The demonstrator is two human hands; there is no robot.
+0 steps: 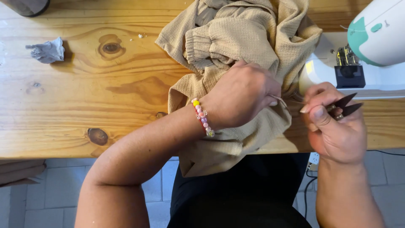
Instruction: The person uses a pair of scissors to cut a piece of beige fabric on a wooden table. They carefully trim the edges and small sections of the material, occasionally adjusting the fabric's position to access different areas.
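Pinching a fold of the beige garment (236, 38), the left hand (242, 99) is closed on the cloth near its right edge, where a pale thread runs off toward the other hand. The right hand (333, 126) is closed around a pair of dark thread snips (344, 105), thumb pressing the handle and the pointed blades aimed up and to the right, just beside the thread. A beaded bracelet (202, 118) sits on the left wrist.

The garment lies bunched on the wooden worktop (84, 93), its lower part hanging over the near edge into the lap, its right side touching the base of the white and green sewing machine (371, 50).

Judging from the grip, a clean cut here calls for keeping the thread taut with the left hand, bringing the blades close to the seam and keeping the woven cloth itself clear of the tips.

A crumpled grey scrap (47, 50) rests well apart at the far left of the worktop. No open container with visible contents shows; only the edge of a dark round object (25, 5) appears at the top left corner.
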